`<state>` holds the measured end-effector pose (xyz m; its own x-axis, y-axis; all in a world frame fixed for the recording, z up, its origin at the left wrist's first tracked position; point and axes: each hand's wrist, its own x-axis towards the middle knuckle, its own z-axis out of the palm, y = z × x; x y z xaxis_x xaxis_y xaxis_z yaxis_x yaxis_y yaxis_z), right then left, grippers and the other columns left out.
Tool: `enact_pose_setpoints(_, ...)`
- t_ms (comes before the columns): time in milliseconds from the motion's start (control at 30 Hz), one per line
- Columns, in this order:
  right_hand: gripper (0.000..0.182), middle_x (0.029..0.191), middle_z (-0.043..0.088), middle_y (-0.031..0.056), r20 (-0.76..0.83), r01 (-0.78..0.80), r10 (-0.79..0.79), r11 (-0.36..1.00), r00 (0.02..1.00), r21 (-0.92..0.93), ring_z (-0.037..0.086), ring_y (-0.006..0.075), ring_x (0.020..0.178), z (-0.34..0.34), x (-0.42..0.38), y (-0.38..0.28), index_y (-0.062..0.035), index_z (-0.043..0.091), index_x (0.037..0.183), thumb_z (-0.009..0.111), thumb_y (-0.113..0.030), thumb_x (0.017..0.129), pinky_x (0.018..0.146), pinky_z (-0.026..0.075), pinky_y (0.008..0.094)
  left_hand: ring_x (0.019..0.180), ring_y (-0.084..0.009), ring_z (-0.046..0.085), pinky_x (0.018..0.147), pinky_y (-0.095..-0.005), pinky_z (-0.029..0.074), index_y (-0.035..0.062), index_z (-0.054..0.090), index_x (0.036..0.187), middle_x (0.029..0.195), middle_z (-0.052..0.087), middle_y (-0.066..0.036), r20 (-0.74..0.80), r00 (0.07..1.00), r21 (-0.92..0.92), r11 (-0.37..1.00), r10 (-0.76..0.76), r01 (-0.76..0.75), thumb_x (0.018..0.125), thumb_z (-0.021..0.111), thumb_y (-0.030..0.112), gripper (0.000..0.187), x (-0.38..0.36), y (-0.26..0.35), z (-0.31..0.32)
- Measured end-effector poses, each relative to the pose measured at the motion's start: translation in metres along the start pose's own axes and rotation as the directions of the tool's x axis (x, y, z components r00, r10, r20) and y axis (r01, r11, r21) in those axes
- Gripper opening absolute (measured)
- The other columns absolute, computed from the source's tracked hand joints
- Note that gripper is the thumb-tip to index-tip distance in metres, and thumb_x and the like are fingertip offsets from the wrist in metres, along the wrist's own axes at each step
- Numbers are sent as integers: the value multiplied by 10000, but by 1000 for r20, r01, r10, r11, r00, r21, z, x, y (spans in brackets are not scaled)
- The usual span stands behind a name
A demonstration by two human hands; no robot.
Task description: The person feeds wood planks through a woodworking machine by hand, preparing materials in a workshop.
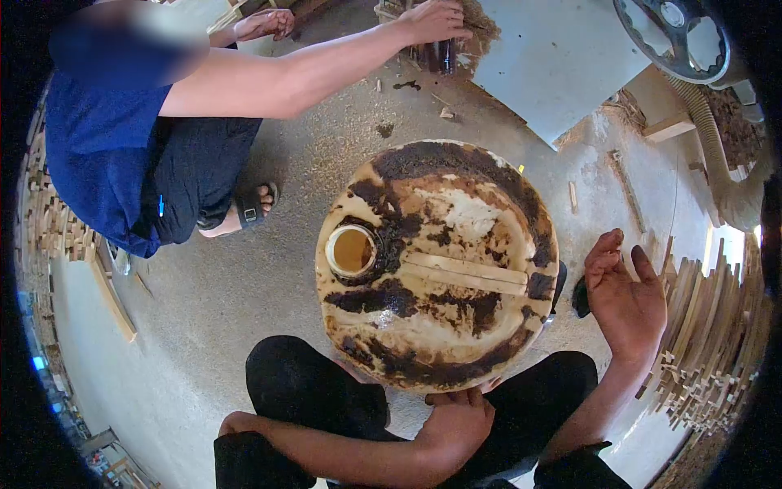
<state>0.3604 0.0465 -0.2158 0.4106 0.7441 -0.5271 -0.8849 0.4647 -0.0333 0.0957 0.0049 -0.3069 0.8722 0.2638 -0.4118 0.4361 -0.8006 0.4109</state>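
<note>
Stained drum (468, 224), just beyond left hand (458, 428)

Passable floor (289, 281) between bulky container (440, 265) and sandalled foot (250, 213)

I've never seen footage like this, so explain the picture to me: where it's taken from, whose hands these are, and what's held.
There is no robot here. One camera, worn on a person's head, looks forward and down, so the near arms are the wearer's own. In front of the knees is a stained drum with a round opening; its base is hidden. The left hand is at its near edge; whether it grips is unclear. The right hand is raised, open, holding nothing visible. Another person's hand reaches out at the top. Wood strips are piled on the right.
</note>
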Motion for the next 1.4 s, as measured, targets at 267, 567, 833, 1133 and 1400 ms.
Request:
enact_pose_setpoints(267,356,1143,617,179,1,2,-2,1000,1000,20,591,279,1120,-3,-1,-4,71,542,1195,421,-235,1058,905,473,397,1031,-398,660,784,-532,559,-104,615,1187,1128,636,-307,22,1000,-8,1000,-4,4,923,523,215,424,2,2,-2)
enact_pose_setpoints(567,348,1230,573,219,104,-117,119,993,987,-27,555,290,1096,-15,5,-28,95,490,1273,420,-171,1060,960,460,419,1058,-399,667,820,-519,564,-134,610,1177,1140,636,-323,96,995,85,996,-32,24,919,519,219,446,10,5,-29)
enact_pose_setpoints(833,361,1269,551,222,62,24,-17,994,998,-106,536,306,1175,-36,20,-72,97,478,1306,402,-168,1073,993,445,431,1119,-441,625,944,-586,496,-118,558,1310,1293,587,-314,65,982,179,970,-176,162,936,476,160,474,38,41,28)
enact_pose_setpoints(1133,350,1208,558,181,-39,-10,10,1000,999,3,538,285,1129,-15,13,-55,49,499,1307,408,-187,1065,974,439,439,1169,-453,597,947,-624,498,-163,511,1352,1305,561,-335,148,986,178,983,-80,53,943,457,141,512,29,46,15)
enact_pose_setpoints(1400,389,1113,632,201,-26,76,-78,993,997,-90,588,301,1067,-8,20,-3,82,542,1205,391,-250,1069,916,478,416,1086,-479,625,916,-651,498,-166,517,1340,1277,567,-350,42,998,-4,999,44,-44,936,475,133,504,3,-23,-12)
